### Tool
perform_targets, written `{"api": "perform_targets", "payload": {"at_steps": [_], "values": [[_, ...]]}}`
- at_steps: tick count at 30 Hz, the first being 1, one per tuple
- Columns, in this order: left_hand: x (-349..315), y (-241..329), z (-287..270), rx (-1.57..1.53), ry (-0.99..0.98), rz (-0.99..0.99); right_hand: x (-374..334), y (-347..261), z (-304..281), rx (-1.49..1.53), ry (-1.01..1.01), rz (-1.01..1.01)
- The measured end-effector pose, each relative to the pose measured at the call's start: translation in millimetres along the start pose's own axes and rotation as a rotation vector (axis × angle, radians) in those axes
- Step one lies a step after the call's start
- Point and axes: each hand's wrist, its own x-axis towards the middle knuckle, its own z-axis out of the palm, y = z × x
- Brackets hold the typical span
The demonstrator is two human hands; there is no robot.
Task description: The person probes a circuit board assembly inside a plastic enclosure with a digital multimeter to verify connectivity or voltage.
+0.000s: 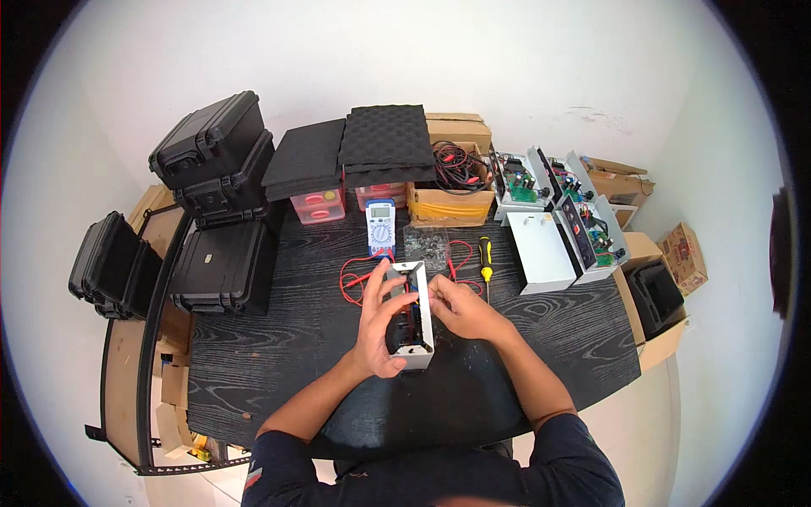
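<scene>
A white metal instrument case (427,325) stands on its side on the black table, its open side showing dark parts and some wires within. My left hand (372,329) grips it from the left, fingers spread along the frame and reaching over the opening. Against the case's right wall, my right hand (463,311) is closed with bent fingertips; whatever they pinch is hidden. Just beyond lie a blue-and-white multimeter (381,226) with red test leads (345,279) and a clear tray of small parts (427,248). To the right is a yellow-and-black screwdriver (486,256).
Black hard cases (221,266) are stacked at the left. Black foam sheets (385,139) cover red-fronted plastic boxes (319,207) at the back. A cardboard box (452,209) holds cables. Opened white cases with green circuit boards (522,190) and a closed white one (542,249) stand right.
</scene>
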Motion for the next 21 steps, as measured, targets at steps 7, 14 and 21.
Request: {"api": "perform_targets", "payload": {"at_steps": [7, 14, 21], "values": [[5, 17, -5, -0.059, -0.188, -0.052, 0, 2, 1, 0.005, 0.005, -0.008], [14, 20, -7, 0.007, -0.227, 0.042, 13, 17, -17, 0.098, 0.072, -0.029], [13, 20, -6, -0.003, -0.234, 0.061, 95, 82, -44, -0.781, 0.289, 0.069]]}}
